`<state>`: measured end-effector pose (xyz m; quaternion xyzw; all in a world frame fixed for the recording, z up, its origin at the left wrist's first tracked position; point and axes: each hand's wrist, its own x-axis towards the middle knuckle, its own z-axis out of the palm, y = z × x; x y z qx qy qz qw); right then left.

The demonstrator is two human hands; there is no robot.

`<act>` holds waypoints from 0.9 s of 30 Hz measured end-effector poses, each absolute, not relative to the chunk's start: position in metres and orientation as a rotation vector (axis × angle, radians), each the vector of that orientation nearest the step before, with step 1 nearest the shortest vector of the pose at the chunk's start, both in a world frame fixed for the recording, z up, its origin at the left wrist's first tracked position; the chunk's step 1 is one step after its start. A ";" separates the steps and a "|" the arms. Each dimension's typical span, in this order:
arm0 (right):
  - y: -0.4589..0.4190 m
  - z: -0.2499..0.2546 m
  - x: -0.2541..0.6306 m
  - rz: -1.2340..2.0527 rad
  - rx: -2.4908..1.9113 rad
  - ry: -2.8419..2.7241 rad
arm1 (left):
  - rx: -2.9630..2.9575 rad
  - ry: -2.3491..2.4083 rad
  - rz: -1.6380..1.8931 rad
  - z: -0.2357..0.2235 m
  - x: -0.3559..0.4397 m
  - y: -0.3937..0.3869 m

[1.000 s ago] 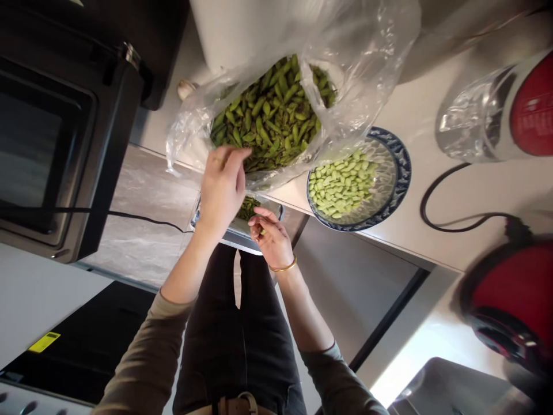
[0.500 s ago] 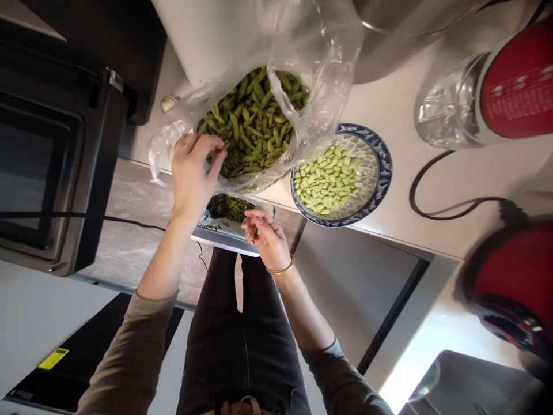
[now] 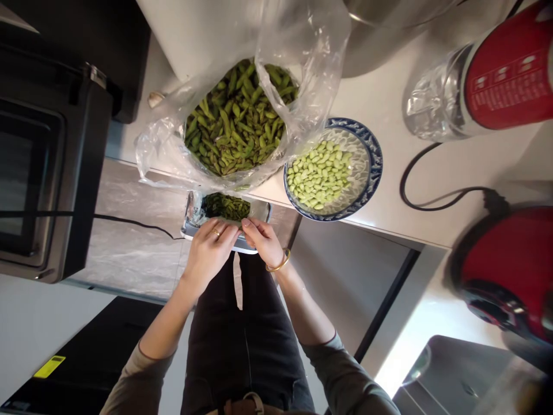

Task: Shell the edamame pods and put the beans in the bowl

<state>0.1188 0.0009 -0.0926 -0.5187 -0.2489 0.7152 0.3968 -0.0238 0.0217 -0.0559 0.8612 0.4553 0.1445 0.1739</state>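
Note:
Fingertips of my left hand (image 3: 210, 248) and my right hand (image 3: 264, 242) meet in a pinch on a small edamame pod (image 3: 241, 227), mostly hidden by the fingers. Both hands are over the near edge of a bin (image 3: 268, 212), which holds a pile of green pods or shells (image 3: 227, 206). Beyond them, a clear plastic bag (image 3: 162, 147) lies open on the counter, full of edamame pods (image 3: 233, 124). To its right, a blue-and-white patterned bowl (image 3: 375, 158) contains shelled pale green beans (image 3: 319, 176).
The counter edge (image 3: 276, 199) runs between bag and bin. A black oven (image 3: 38, 173) is at left. At right are a red-labelled clear container (image 3: 436, 95), a black cord (image 3: 401, 184) and a red appliance (image 3: 510, 259).
My left hand has come back from the bag's pods to above the bin, joining my right hand. My right hand has stayed near the bin. The view has shifted slightly.

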 end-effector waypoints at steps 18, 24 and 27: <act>-0.013 -0.129 0.098 1.726 -1.411 -0.077 | 2.311 1.239 0.134 -0.071 -0.020 -0.006; -0.016 -0.129 0.110 1.861 -1.288 -0.303 | 2.205 1.552 0.142 -0.078 -0.028 0.001; -0.022 -0.124 0.112 1.892 -1.279 -0.488 | 2.228 1.391 0.044 -0.079 -0.027 0.005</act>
